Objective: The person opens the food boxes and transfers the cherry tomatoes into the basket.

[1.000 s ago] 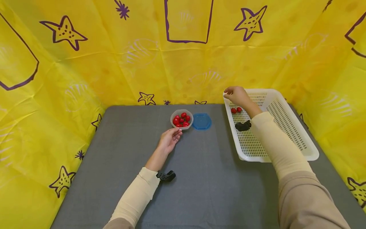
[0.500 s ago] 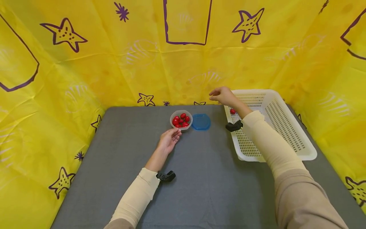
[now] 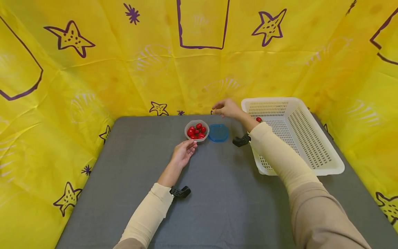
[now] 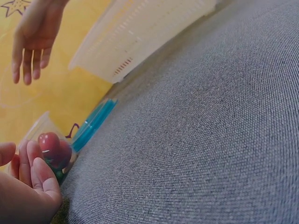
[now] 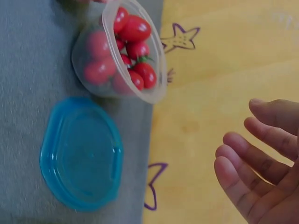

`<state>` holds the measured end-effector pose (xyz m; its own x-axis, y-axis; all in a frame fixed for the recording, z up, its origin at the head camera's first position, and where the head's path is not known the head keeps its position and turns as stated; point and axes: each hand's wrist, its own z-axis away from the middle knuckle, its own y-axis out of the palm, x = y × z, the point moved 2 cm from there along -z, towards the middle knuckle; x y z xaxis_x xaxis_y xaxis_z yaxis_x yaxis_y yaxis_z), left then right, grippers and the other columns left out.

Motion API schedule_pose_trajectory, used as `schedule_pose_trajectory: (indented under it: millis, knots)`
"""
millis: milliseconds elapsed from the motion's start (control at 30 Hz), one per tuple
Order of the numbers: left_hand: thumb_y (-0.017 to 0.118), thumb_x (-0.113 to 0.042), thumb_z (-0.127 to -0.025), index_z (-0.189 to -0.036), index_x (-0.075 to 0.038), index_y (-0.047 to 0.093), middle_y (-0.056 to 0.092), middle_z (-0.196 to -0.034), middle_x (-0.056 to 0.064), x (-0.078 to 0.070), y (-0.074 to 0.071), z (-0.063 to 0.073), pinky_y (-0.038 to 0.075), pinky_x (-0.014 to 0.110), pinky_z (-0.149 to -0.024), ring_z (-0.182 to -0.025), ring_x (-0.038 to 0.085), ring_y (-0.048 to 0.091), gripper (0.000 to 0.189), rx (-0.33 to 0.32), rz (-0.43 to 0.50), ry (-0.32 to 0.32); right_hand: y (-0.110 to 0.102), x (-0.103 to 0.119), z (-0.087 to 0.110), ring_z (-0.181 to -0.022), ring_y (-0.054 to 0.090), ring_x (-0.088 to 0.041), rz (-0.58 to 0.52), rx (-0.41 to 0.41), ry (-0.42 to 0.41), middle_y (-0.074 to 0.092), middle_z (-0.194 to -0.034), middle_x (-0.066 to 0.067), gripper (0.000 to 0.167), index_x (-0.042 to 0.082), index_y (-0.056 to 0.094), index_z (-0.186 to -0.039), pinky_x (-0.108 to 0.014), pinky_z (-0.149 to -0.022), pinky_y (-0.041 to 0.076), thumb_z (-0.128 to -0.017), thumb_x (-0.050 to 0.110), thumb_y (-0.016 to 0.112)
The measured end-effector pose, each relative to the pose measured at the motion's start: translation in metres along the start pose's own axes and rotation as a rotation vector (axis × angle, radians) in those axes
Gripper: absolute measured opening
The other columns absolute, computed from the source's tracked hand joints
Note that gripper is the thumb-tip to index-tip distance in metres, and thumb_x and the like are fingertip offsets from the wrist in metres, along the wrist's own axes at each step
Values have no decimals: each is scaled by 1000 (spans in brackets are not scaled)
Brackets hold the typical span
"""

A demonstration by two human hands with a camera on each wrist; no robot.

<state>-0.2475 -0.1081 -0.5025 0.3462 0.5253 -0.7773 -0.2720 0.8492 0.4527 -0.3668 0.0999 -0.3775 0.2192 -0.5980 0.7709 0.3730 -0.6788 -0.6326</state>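
Note:
A clear plastic container (image 3: pixel 197 130) of red cherry tomatoes (image 5: pixel 135 28) stands at the back of the grey table, with its blue lid (image 3: pixel 218 132) lying flat just to its right. My left hand (image 3: pixel 191 144) rests on the table with its fingertips (image 4: pixel 35 170) against the container's near wall. My right hand (image 3: pixel 219 108) hovers above the table's back edge, behind the lid. Its fingers (image 5: pixel 252 172) are relaxed and spread, and I see nothing in them. One red tomato (image 3: pixel 258 119) shows in the white basket (image 3: pixel 323 171), beside my right forearm.
The perforated white basket (image 4: pixel 140 37) takes up the right side of the table. A yellow cloth printed with purple stars (image 3: pixel 270 22) walls in the back and both sides. Grey tabletop (image 3: pixel 217 207) stretches toward me.
My right hand has moved left, out of the basket's far left corner to above the table's back edge behind the lid. The left hand and the container have stayed put.

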Motion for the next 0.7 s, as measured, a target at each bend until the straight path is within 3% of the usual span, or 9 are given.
schedule_pose_trajectory:
  millis: [167,400,600,700]
  knots:
    - [58,-11,-96,-81,-13,64,70,-72,-4,0,-1,0,51,22,-74,-67,8,65,17,0,2,-10,15,5,-5,-88,64,-20,4,38,-3,71,-111,-17,29,2,66,-117,-23,-64,51,-92,17,65]
    - [58,-12,-97,-84,-12,63,70,-73,-4,-1,-1,0,51,21,-74,-68,8,65,14,-2,-12,-1,38,12,-12,-91,66,-24,-1,80,-9,70,-114,-17,29,1,66,-118,-40,-78,56,-93,16,65]
    - [58,-11,-97,-83,-12,64,70,-73,-4,-1,0,0,51,21,-72,-68,8,65,15,-4,-1,-13,58,18,-16,-93,65,-36,27,106,-44,70,-112,-20,27,-2,66,-115,-31,-72,54,-92,12,65]
    - [58,-12,-97,-84,-12,63,70,-74,-4,-1,-1,0,51,20,-72,-69,8,65,14,0,0,-16,67,20,-18,-96,66,-36,46,113,-67,70,-111,-20,28,-4,66,-115,-28,-73,52,-91,11,65]
